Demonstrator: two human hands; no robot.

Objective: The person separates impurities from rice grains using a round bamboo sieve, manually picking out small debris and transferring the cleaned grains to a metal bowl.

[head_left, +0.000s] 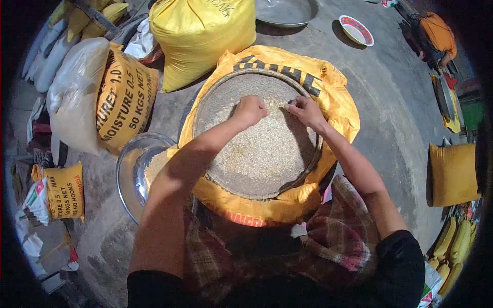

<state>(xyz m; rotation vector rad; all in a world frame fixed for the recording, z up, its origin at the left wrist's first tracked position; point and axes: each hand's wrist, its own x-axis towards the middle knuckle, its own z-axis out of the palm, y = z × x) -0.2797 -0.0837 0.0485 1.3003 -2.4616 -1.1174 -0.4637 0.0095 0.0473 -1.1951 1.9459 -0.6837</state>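
A round woven tray (215, 177) with a raised rim lies on an orange printed sack (339, 97) in front of me. Pale grain (262, 149) is spread over its middle. My left hand (250, 111) is over the grain's upper part, fingers curled together; what they hold, if anything, is too small to see. To its right, near the tray's upper right rim, my right hand (305, 111) has thumb and fingertips pinched together around something I cannot make out. A gap lies between the two hands.
Left of the tray stands a metal basin (128, 169) with grain. Full sacks (200, 36) (128, 97) stand behind and left. A metal pan (287, 15) and patterned bowl (356, 31) are farther back. A person in orange (437, 35) is at the upper right.
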